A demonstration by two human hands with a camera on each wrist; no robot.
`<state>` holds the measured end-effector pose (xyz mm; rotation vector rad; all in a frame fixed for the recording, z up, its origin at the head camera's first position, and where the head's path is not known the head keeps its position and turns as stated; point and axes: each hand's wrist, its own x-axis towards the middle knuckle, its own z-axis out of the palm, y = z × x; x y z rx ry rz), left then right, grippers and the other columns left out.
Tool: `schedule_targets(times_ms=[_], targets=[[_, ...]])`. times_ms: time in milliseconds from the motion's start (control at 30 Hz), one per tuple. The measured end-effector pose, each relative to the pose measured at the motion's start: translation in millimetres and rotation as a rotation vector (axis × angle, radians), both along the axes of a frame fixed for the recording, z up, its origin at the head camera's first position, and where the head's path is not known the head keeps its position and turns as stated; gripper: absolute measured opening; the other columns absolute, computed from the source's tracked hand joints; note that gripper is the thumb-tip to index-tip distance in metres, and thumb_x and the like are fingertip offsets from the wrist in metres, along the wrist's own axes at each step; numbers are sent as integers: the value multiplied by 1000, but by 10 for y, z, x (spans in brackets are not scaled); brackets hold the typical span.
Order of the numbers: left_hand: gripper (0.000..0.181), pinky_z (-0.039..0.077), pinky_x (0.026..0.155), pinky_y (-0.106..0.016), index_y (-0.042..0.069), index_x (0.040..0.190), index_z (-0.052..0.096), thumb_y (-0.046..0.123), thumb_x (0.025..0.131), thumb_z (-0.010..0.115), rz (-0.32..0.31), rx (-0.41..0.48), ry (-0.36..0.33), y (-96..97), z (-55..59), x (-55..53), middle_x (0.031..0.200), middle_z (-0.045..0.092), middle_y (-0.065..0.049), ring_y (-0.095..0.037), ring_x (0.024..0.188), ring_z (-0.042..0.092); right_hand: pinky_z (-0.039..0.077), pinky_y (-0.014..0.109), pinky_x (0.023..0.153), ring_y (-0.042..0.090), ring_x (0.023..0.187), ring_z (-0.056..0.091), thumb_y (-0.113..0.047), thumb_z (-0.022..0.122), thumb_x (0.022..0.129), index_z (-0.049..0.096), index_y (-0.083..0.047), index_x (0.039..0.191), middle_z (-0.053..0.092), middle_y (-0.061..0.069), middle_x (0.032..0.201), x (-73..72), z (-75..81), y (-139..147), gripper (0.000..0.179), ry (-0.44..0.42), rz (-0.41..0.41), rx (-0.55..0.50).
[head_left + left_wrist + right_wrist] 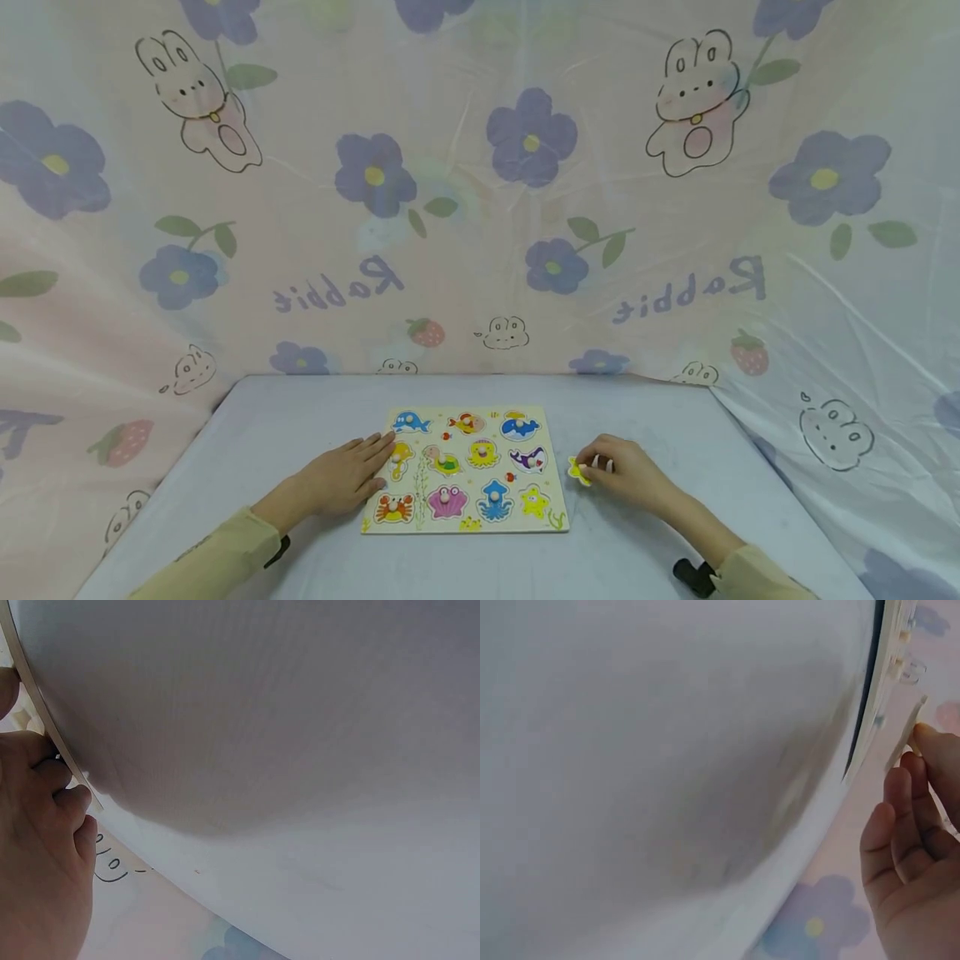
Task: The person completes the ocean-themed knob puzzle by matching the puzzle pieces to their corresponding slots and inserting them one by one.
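Observation:
A sea-animal peg puzzle board [480,527] lies flat on the table. Knobbed pieces such as a crab [394,507], a pink shell [447,502] and a blue squid [495,501] sit on it. At its lower right corner, a yellow star picture [535,502] shows no knob. My left hand [341,477] rests along the board's left edge, fingers extended onto it; the left wrist view shows those fingers at the board's side. Just right of the board, my right hand [626,473] pinches a yellow star puzzle piece [576,471]. The right wrist view shows this piece [907,735] edge-on.
A white cloth covers the table [300,417]. Behind and beside it hangs a curtain [450,250] printed with rabbits, flowers and strawberries. A black wrist strap [693,577] is on the right forearm, another [278,552] on the left.

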<state>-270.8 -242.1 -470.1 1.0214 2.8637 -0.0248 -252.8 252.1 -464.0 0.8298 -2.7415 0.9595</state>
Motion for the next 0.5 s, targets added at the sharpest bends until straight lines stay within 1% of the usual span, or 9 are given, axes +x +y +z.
schedule_targets(times_ms=[100, 300, 500], targets=[[65, 31, 124, -53, 1, 161, 34, 40, 111, 46, -3, -6, 7, 4, 18, 1, 170, 29, -15, -37, 154, 31, 52, 21, 64, 0, 78, 57, -12, 78, 94, 76, -16, 100, 71, -2, 93, -6, -3, -107, 8, -10, 17, 20], [66, 31, 124, -53, 2, 161, 34, 41, 110, 48, 5, -15, 4, 12, 26, -2, 170, 29, -14, -36, 155, 31, 52, 20, 64, -1, 78, 55, -12, 78, 94, 77, -17, 100, 66, -13, 93, 17, -21, -307, 9, -34, 72, 51], [67, 31, 124, -53, 2, 161, 34, 41, 109, 49, 13, -14, -6, 24, 22, 0, 170, 29, -13, -35, 155, 30, 52, 20, 66, -1, 79, 54, -14, 77, 95, 76, -18, 101, 64, -15, 92, 54, -23, -487, 6, -75, 124, 68]])
